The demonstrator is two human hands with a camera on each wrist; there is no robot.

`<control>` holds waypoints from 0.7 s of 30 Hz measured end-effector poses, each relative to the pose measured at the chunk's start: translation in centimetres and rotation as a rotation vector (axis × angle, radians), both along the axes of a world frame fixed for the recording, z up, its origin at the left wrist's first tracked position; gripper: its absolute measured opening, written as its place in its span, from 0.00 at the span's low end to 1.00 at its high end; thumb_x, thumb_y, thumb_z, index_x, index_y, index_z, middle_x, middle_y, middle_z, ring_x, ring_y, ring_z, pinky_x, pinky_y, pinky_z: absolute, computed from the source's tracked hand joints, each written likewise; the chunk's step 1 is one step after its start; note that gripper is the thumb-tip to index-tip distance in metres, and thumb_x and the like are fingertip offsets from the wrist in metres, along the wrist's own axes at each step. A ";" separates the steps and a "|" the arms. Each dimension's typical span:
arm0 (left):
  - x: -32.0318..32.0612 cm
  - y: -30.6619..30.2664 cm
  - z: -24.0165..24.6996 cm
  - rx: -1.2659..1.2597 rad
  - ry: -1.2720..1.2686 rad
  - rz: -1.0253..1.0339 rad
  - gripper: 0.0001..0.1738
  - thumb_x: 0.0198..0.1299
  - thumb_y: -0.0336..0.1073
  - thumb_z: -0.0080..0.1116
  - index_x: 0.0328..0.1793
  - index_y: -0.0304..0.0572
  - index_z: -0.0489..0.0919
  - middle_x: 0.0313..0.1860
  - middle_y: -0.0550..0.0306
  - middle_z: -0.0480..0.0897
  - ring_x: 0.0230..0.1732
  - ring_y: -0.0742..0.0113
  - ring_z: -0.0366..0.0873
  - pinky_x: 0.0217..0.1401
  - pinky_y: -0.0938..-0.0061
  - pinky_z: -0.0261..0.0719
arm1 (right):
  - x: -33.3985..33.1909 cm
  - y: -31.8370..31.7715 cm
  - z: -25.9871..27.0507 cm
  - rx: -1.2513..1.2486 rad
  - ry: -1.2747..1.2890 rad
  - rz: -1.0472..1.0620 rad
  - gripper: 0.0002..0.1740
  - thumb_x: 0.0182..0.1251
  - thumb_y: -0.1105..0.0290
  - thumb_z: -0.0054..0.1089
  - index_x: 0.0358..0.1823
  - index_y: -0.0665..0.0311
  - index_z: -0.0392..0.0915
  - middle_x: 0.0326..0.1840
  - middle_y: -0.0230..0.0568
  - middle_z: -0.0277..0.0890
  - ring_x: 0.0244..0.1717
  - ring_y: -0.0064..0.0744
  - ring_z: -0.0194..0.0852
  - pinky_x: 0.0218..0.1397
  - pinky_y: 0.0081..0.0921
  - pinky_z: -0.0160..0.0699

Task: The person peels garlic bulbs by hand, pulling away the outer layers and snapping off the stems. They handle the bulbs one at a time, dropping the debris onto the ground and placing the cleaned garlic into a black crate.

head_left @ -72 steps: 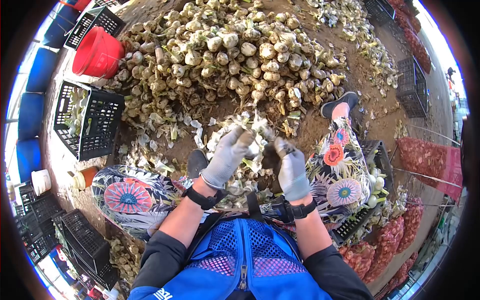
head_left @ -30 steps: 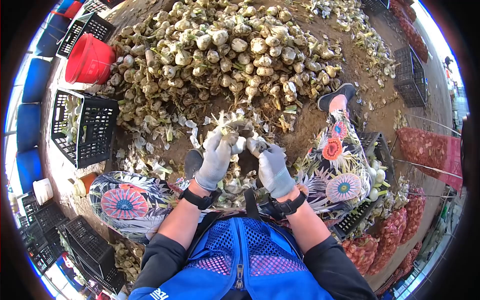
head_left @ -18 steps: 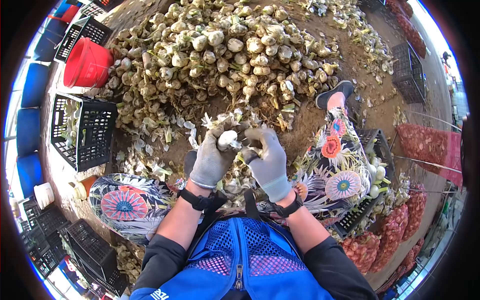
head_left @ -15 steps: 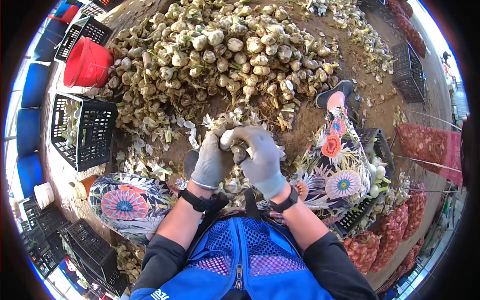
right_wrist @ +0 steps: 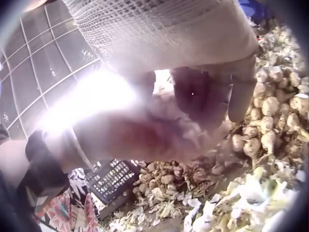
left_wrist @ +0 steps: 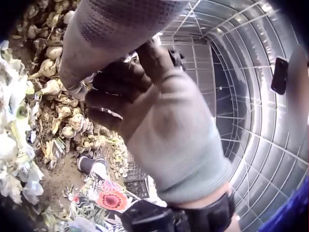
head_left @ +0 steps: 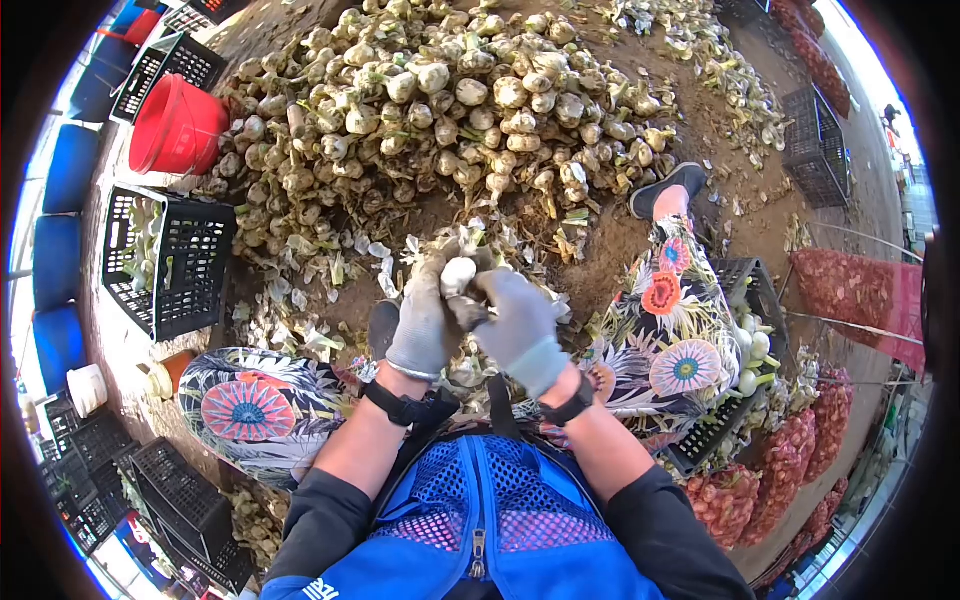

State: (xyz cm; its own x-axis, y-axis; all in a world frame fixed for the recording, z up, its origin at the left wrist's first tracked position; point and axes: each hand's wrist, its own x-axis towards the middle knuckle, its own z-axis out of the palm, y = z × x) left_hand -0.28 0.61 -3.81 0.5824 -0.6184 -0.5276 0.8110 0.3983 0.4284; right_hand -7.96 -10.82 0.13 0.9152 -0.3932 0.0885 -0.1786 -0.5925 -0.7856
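A peeled-looking white garlic bulb is held upright in the gloved left hand, whose fingers wrap its left side. The gloved right hand comes in from the right, with curled fingers and thumb pinching at the bulb's lower right side. In the left wrist view, the right hand reaches up under the left hand, and the bulb is mostly hidden. Glare covers part of the right wrist view, where the right hand arches over the left. Loose garlic skins lie just beyond the hands.
A large heap of soil-stained garlic bulbs fills the ground ahead. Left stand a black crate and a red bucket. By the right knee is a crate of cleaned white bulbs, with red mesh sacks beyond.
Earlier the hands were farther apart, with skins between them. A white bulb has come into view in the left hand; the right fingers closed over it, then slid to its lower right side.
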 end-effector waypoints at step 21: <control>8.3 4.1 2.0 0.573 -0.245 0.034 0.19 0.75 0.48 0.52 0.37 0.41 0.76 0.28 0.51 0.81 0.31 0.64 0.81 0.45 0.66 0.82 | 14.2 -8.3 -20.2 -0.091 0.789 -0.497 0.27 0.56 0.58 0.69 0.56 0.58 0.75 0.56 0.44 0.75 0.57 0.49 0.77 0.56 0.42 0.79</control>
